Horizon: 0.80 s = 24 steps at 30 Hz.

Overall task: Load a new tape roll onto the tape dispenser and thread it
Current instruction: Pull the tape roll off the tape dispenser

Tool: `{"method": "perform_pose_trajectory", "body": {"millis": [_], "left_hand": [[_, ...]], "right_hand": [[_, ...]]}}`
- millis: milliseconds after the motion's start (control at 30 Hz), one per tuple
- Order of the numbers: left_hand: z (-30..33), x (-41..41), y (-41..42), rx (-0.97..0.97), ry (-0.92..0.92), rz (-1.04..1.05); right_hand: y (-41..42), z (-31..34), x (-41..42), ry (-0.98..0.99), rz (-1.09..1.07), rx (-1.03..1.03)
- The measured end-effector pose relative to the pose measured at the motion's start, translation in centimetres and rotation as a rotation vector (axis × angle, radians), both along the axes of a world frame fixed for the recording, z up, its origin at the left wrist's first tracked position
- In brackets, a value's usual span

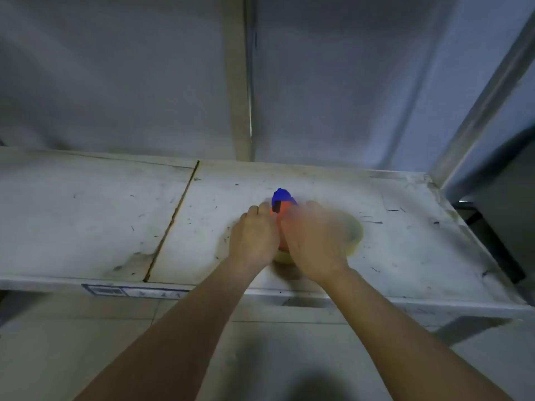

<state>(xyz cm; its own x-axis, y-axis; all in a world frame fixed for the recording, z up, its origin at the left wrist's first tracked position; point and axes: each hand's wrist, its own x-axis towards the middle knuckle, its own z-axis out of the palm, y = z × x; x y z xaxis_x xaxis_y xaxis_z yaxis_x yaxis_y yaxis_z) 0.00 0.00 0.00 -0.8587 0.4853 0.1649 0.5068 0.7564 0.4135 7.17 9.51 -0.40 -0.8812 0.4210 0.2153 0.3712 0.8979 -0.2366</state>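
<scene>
On the scuffed white shelf, the left hand grips the blue-and-orange tape dispenser while the blurred right hand covers the yellowish tape roll, its grip indiscernible.

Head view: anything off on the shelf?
Nothing out of place. The shelf is scuffed and stained. Both hands, left and right, cover the dispenser and tape roll; right is motion-blurred.
</scene>
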Motion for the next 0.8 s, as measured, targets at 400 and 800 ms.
{"method": "perform_pose_trajectory", "body": {"millis": [400,800], "left_hand": [[-2.0,2.4,-3.2,0.127,0.089,-0.016],[2.8,8.7,-10.5,-0.02,0.056,-0.095]], "right_hand": [[-1.4,-2.4,1.5,0.134,-0.028,0.084],[-6.4,1.7,7.6,0.158,-0.071,0.066]]}}
